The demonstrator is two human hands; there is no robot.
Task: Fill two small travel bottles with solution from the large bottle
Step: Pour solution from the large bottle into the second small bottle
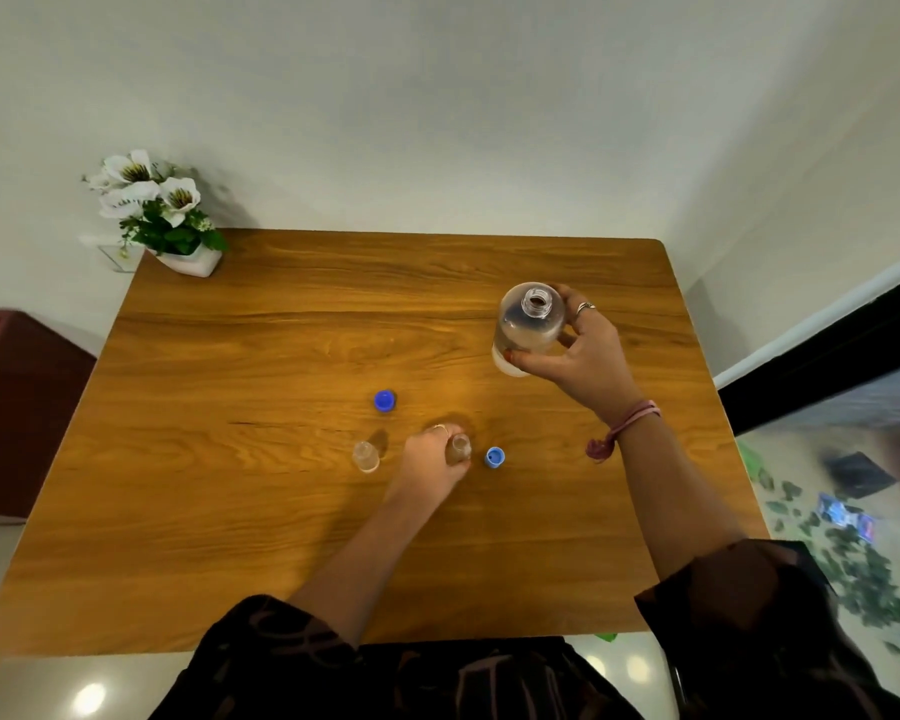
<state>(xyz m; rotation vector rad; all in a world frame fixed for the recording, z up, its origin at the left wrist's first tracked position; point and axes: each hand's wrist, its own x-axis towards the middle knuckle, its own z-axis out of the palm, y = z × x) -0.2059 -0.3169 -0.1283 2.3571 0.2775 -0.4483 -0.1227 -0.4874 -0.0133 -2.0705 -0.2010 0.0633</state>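
Her right hand [578, 350] clamps the uncapped, sloshing large bottle [528, 327] mid-body, sensibly, while her left hand [430, 457] pinches the light, tippy small bottle [459, 449].

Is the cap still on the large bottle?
No. The large bottle, held in the right hand, shows an open threaded neck with no cap.

My table [281, 356] is warm honey-brown with darker wood grain. The large bottle [528, 324] is clear with a white base; both small bottles [366, 456] are clear. One cap [384, 400] is deep blue, the other cap [494, 456] lighter blue. My wrist thread [630, 423] is pink, my sleeve [749, 615] dark and patterned.
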